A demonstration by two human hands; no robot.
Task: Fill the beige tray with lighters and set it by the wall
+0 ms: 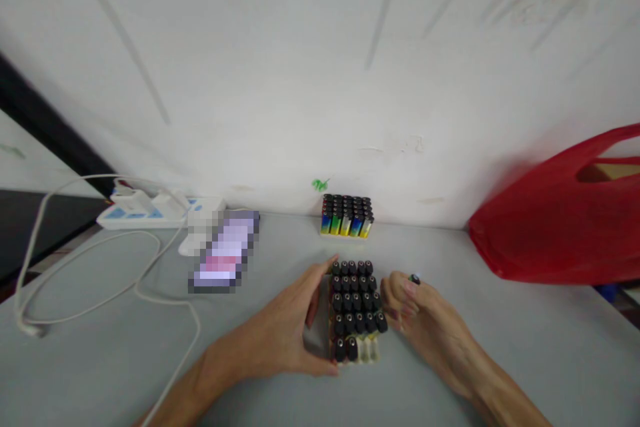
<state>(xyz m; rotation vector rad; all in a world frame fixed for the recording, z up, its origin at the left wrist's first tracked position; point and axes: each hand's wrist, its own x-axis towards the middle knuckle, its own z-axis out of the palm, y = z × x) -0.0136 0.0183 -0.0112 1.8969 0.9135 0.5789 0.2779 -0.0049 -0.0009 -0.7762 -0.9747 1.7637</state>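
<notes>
In front of me is a pale tray (pixel 370 351) filled with upright black-topped lighters (pixel 355 302). The row nearest me has two lighters at its left and bare slots at its right. My left hand (pixel 287 327) grips the tray's left side, thumb at the near corner and fingers at the far one. Just right of the tray, my right hand (pixel 413 303) is closed around a lighter (pixel 414 278); only its dark end shows above the fist, the rest hidden by the fingers.
Against the wall stands a second block of lighters (pixel 346 217) with coloured bodies. A phone (pixel 225 250), a white power strip (pixel 145 213) and a looping white cable (pixel 150 303) lie at the left. A red bag (pixel 555 227) rests on the right.
</notes>
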